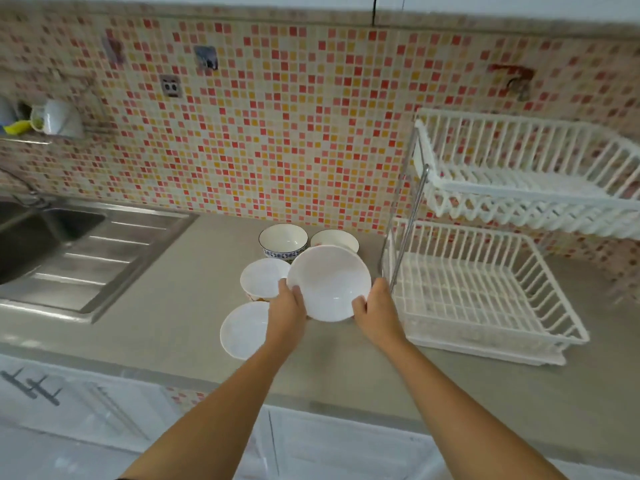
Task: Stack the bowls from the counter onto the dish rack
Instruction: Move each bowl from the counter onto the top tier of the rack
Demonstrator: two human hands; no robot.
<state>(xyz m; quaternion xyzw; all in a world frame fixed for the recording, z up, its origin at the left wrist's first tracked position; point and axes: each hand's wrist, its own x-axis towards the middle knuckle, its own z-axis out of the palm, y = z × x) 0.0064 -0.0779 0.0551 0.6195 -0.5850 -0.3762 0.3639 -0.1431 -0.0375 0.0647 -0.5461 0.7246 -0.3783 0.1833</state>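
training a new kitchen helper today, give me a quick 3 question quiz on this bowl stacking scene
1. True or false: both hands grip the large white bowl at its rim.
2. Besides the held bowl, how many bowls sit on the counter? A) two B) four C) six
3. Fill in: both tiers of the dish rack hold ____ bowls so far.

Key:
1. True: the left hand is on the bowl's left edge, the right hand on its right edge.
2. B: the blue-patterned bowl, the bowl behind the held one, the small white bowl and the near white bowl.
3. No.
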